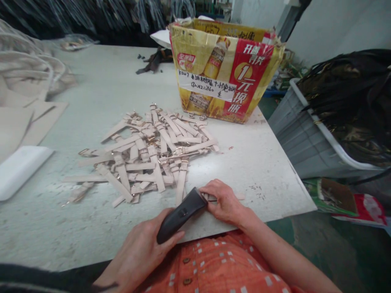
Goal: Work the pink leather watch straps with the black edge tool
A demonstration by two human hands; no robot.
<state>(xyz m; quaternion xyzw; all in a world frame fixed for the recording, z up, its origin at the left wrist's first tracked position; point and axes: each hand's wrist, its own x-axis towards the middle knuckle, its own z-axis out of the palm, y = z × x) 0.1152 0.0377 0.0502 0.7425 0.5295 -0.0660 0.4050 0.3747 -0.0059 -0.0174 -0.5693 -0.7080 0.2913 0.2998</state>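
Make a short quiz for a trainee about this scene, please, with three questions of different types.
1. True or false: the left hand holds a black handheld tool.
2. What does the right hand press on the table? A) a strap B) a cup C) a box
3. Which object stands behind the pile of beige straps?

Key: 1 true. 2 A, a strap. 3 the printed cardboard box.

A left hand (pixel 139 254) grips a black tool (pixel 180 214), its tip against a strap (pixel 224 197) pinned to the table (pixel 259 162) by the right hand (pixel 224 201). A heap of beige straps (pixel 146 154) lies just beyond, before a cardboard box (pixel 224 67).
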